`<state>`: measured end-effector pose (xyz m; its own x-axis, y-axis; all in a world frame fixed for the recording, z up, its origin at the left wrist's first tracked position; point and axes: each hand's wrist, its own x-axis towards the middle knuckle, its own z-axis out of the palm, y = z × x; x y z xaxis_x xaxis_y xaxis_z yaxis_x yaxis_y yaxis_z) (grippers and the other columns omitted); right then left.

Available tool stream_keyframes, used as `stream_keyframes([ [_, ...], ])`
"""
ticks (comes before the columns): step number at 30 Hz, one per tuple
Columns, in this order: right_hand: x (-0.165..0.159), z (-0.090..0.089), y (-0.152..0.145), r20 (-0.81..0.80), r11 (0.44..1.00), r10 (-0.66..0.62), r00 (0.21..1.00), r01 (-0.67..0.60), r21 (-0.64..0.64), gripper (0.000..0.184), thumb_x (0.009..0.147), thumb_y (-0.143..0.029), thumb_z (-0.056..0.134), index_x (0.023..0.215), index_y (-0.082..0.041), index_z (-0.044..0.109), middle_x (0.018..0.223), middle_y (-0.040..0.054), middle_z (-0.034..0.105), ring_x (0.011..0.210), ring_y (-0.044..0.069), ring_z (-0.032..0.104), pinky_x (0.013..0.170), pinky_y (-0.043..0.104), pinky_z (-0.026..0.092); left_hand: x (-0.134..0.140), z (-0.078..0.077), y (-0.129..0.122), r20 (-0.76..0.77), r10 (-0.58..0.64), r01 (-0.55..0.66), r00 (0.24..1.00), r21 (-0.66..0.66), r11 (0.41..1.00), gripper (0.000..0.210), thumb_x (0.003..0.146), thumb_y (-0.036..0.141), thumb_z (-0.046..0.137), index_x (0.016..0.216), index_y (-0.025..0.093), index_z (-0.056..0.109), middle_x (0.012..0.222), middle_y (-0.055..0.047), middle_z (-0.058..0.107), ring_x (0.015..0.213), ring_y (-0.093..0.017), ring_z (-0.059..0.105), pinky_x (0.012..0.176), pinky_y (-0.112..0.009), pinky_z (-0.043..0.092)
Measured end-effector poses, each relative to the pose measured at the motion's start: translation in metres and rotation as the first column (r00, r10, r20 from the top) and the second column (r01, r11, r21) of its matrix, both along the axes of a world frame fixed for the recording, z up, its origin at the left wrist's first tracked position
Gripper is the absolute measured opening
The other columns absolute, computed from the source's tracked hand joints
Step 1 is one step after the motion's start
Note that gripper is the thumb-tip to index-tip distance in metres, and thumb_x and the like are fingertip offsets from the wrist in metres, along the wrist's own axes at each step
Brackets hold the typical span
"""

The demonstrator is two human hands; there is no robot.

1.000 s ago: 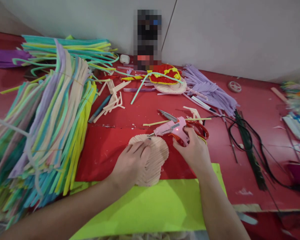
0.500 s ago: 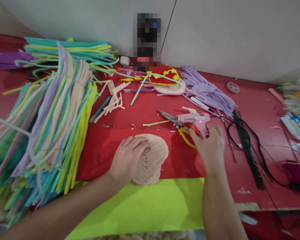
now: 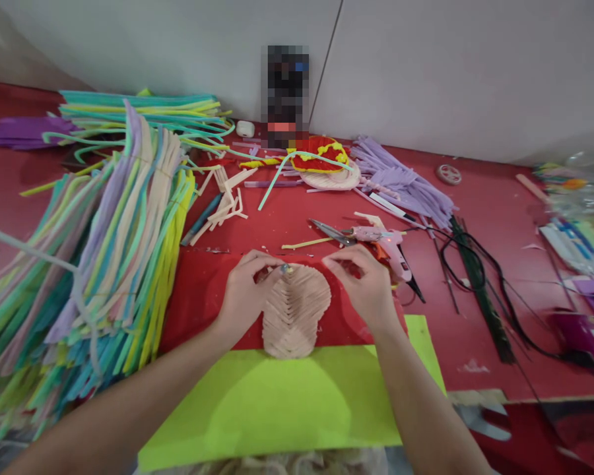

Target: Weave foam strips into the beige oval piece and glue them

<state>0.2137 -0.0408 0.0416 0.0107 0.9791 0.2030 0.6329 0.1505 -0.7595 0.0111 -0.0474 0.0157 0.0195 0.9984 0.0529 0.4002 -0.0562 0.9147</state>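
A beige, leaf-like piece of ribbed pipe cleaners (image 3: 297,316) lies flat across a red sheet and the edge of a lime-green sheet (image 3: 277,402). My left hand (image 3: 252,287) is at its upper left, thumb and finger pinched on a small shiny bit (image 3: 286,269) at the top notch. On the upper right, my right hand (image 3: 363,284) has its thumb and fingertip together; whatever is between them is too small to make out. A pink glue gun (image 3: 383,241) rests just beyond the right hand, its nozzle by the scissors (image 3: 329,231).
Bundled pastel pipe cleaners (image 3: 143,218) heap up on the left. Lilac ones (image 3: 400,178) lie at the back right, near a red and yellow piece (image 3: 319,155). Black cable (image 3: 468,257) loops on the right. Cut beige scraps (image 3: 228,198) lie behind the left hand.
My right hand has let go of the glue gun and moved left to the beige piece. My left hand has shifted from lying over the piece to a pinch at its top.
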Motion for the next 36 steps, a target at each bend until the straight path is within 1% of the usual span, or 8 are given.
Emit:
stream_keyframes([
  [2, -0.013, 0.002, 0.003, -0.087, 0.989, 0.116, 0.989, -0.123, -0.080, 0.014, 0.081, -0.033, 0.062, 0.082, -0.021, 0.068, 0.084, 0.0029, 0.066, 0.075, 0.015, 0.059, 0.069, 0.030, 0.048, 0.000, 0.001, 0.000, 0.022, 0.007, -0.007, 1.000, 0.006, 1.000, 0.010, 0.083, 0.020, 0.057, 0.086, 0.018, 0.067, 0.087, -0.001, 0.063, 0.085, -0.013, 0.059, 0.077, -0.027, 0.048],
  [5, -0.027, 0.003, 0.009, -0.155, 0.971, 0.173, 0.973, -0.194, -0.137, 0.011, 0.078, -0.031, 0.065, 0.081, -0.021, 0.070, 0.086, 0.0026, 0.068, 0.077, 0.015, 0.059, 0.071, 0.030, 0.047, 0.000, 0.002, 0.000, 0.050, 0.032, -0.033, 0.998, 0.020, 0.999, 0.008, 0.082, 0.020, 0.058, 0.084, 0.018, 0.066, 0.085, -0.001, 0.063, 0.083, -0.012, 0.059, 0.076, -0.026, 0.047],
  [10, -0.038, 0.003, 0.012, -0.192, 0.964, 0.173, 0.966, -0.206, -0.169, 0.011, 0.076, -0.031, 0.067, 0.081, -0.021, 0.069, 0.088, 0.0021, 0.069, 0.079, 0.015, 0.060, 0.072, 0.029, 0.047, 0.000, 0.004, -0.001, 0.080, 0.045, -0.048, 0.996, 0.040, 0.998, 0.007, 0.082, 0.022, 0.060, 0.083, 0.018, 0.065, 0.084, -0.001, 0.063, 0.082, -0.012, 0.059, 0.077, -0.027, 0.047],
  [17, -0.041, -0.003, 0.012, -0.234, 0.970, 0.166, 0.958, -0.201, -0.135, 0.007, 0.075, -0.028, 0.069, 0.077, -0.021, 0.069, 0.083, 0.0005, 0.069, 0.080, 0.014, 0.061, 0.075, 0.028, 0.045, -0.001, 0.002, -0.002, 0.086, 0.030, -0.035, 0.996, 0.060, 0.998, 0.006, 0.083, 0.023, 0.059, 0.082, 0.018, 0.064, 0.084, 0.000, 0.063, 0.082, -0.012, 0.059, 0.079, -0.027, 0.046],
  [21, -0.039, -0.007, 0.018, -0.221, 0.971, 0.154, 0.963, -0.189, -0.146, 0.007, 0.074, -0.027, 0.070, 0.076, -0.020, 0.069, 0.083, 0.0008, 0.070, 0.080, 0.014, 0.062, 0.076, 0.028, 0.045, -0.001, 0.001, -0.001, 0.065, 0.020, -0.024, 0.998, 0.066, 0.998, 0.011, 0.085, 0.018, 0.056, 0.092, 0.021, 0.064, 0.092, -0.001, 0.064, 0.088, -0.013, 0.059, 0.085, -0.029, 0.045],
  [26, -0.030, -0.007, 0.034, -0.147, 0.946, 0.186, 0.972, -0.217, -0.239, 0.007, 0.075, -0.025, 0.068, 0.077, -0.019, 0.071, 0.082, 0.0028, 0.070, 0.077, 0.015, 0.061, 0.075, 0.030, 0.044, -0.001, -0.003, -0.004, -0.156, -0.020, 0.029, 0.988, 0.055, 0.998, 0.017, 0.083, 0.016, 0.058, 0.099, 0.020, 0.060, 0.096, -0.003, 0.061, 0.091, -0.017, 0.056, 0.085, -0.034, 0.043],
  [30, -0.027, -0.012, 0.042, -0.020, 0.930, 0.236, 0.972, -0.232, -0.284, 0.006, 0.074, -0.022, 0.070, 0.076, -0.017, 0.072, 0.077, 0.0028, 0.066, 0.072, 0.014, 0.058, 0.072, 0.029, 0.042, 0.000, -0.006, -0.006, -0.390, -0.071, 0.099, 0.918, 0.052, 0.994, 0.017, 0.082, 0.018, 0.061, 0.098, 0.020, 0.058, 0.097, -0.003, 0.062, 0.095, -0.021, 0.053, 0.085, -0.038, 0.040],
  [36, -0.028, -0.018, 0.044, 0.013, 0.914, 0.267, 0.964, -0.249, -0.320, 0.007, 0.075, -0.022, 0.070, 0.078, -0.017, 0.073, 0.076, 0.0019, 0.063, 0.069, 0.012, 0.055, 0.069, 0.027, 0.041, 0.000, -0.006, -0.007, -0.460, -0.093, 0.119, 0.883, 0.026, 0.993, 0.015, 0.083, 0.020, 0.060, 0.098, 0.021, 0.058, 0.099, -0.003, 0.062, 0.096, -0.022, 0.053, 0.084, -0.038, 0.038],
])
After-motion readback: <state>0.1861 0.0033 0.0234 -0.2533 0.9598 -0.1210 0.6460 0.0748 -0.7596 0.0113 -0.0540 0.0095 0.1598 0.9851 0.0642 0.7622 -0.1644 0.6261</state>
